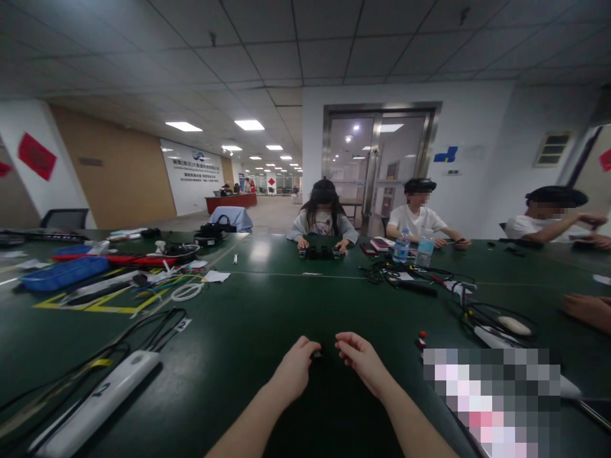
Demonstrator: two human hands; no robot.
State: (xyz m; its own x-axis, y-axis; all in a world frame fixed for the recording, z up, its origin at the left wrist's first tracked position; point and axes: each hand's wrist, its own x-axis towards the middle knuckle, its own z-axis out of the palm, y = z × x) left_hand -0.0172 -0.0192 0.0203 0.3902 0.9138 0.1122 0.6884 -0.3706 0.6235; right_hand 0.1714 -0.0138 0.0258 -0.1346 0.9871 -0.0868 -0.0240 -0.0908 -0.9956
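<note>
My left hand (294,367) is closed just above the dark green table (238,356). Thumb and fingers pinch a small dark piece (317,352) with a lighter spot; its kind is too small to tell. A short gap to the right, my right hand (363,361) has its thumb and fingertips drawn together. Whatever those fingertips hold, if anything, is too small to make out. The two hands face each other without touching.
A white power strip (102,397) with black cables lies left. Beyond are a blue tray (67,273) and loose wires. Water bottles (424,248) and tangled black cables (401,273) stand and lie right, near a pixelated area. Several people sit around the table.
</note>
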